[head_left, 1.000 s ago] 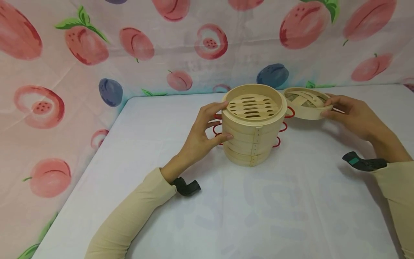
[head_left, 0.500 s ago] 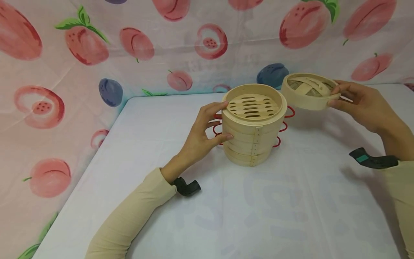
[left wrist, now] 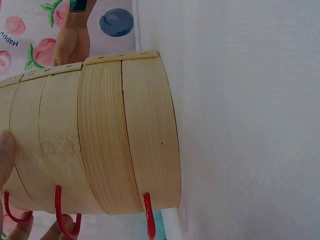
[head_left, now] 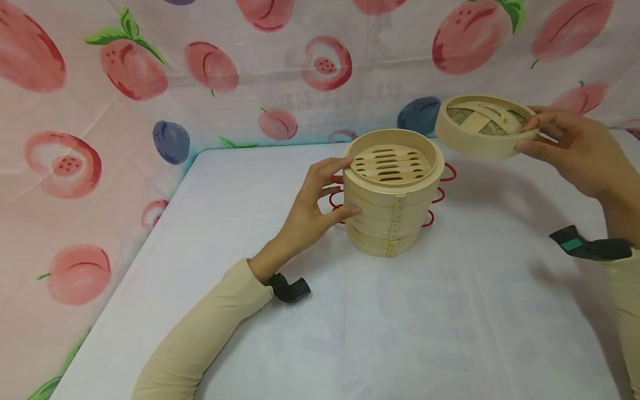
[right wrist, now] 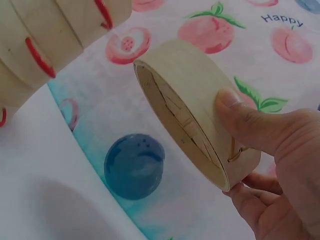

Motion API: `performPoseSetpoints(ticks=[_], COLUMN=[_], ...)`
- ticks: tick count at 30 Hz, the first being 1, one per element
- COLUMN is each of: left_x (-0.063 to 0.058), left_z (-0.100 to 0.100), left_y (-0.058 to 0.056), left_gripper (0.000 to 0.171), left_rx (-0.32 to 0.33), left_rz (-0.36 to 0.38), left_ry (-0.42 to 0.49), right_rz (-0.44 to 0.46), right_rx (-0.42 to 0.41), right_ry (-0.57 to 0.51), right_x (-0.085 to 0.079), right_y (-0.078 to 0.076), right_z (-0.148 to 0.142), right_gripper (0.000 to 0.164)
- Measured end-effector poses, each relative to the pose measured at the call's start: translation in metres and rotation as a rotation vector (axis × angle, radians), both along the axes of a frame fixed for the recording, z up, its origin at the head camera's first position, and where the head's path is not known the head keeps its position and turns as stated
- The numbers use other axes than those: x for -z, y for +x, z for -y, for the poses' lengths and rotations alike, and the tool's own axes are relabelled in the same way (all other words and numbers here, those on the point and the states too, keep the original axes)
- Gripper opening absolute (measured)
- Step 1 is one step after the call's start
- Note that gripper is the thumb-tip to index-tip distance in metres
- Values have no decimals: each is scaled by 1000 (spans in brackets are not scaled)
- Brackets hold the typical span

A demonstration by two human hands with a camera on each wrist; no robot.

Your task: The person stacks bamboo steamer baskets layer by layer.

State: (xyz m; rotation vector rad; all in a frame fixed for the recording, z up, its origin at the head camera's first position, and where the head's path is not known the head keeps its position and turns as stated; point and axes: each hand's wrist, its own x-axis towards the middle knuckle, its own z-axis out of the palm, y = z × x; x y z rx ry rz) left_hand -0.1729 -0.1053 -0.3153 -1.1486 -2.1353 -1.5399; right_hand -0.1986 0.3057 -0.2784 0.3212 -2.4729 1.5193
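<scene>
A round bamboo steamer (head_left: 385, 216) of stacked tiers stands upright on the table, its slatted top tier uncovered. Red cord loops (left wrist: 61, 215) stick out from both its sides. My left hand (head_left: 312, 197) grips the stack's left side, thumb at the front and fingers near the upper rim. In my right hand (head_left: 575, 141) is the steamer's lid (head_left: 482, 130), a shallow bamboo ring with a woven top and a strap handle. Thumb and fingers pinch the lid by its right edge. It hangs in the air to the right of the stack, and its hollow underside shows in the right wrist view.
A white cloth covers the table (head_left: 280, 339). Behind and to the left hangs a curtain (head_left: 225, 111) printed with peaches and plums. Black wrist devices (head_left: 290, 289) poke out from both beige sleeves.
My right hand has raised the lid from low beside the stack, upward and to the right. The left hand and the stack have stayed where they were.
</scene>
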Motion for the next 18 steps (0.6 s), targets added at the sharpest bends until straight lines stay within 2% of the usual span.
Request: performPoseSetpoints(ticks=[4,8,18], left_x=[1,1,-1], left_z=[0,0,0], left_y=[0,0,0], left_gripper=[78,78,78], left_rx=[7,9,11], left_rz=[-1,2,14], left_ry=[5,7,11], right_rz=[15,6,-116], right_rx=[61,88,-19], right_ry=[40,64,-48], right_x=[-8,-15,-27], right_y=[2,6,14], right_z=[3,7,22], right_gripper=[19,23,28])
